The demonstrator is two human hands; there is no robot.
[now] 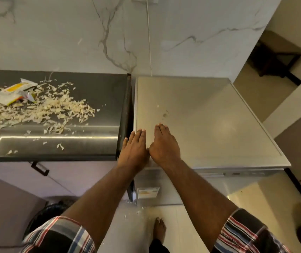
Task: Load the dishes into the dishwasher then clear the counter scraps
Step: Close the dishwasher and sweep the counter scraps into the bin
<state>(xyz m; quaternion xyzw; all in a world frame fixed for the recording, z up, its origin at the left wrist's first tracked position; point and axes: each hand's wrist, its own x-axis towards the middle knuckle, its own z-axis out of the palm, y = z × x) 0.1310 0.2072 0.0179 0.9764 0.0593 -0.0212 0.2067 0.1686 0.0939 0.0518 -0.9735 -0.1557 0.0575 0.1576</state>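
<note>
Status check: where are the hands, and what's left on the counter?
Left hand and right hand flat, empty, side by side on dishwasher top. Scraps and wrappers still on dark counter. Nothing blocking.

- Broad bare room across the dishwasher top (210, 114), right of both hands (149, 147).
- Left half of dark counter (98, 88) blocked by scattered scraps (41, 108) and wrappers (12, 92); right strip near the gap mostly clear.
- Marble wall (73, 37) closing the back.
</note>
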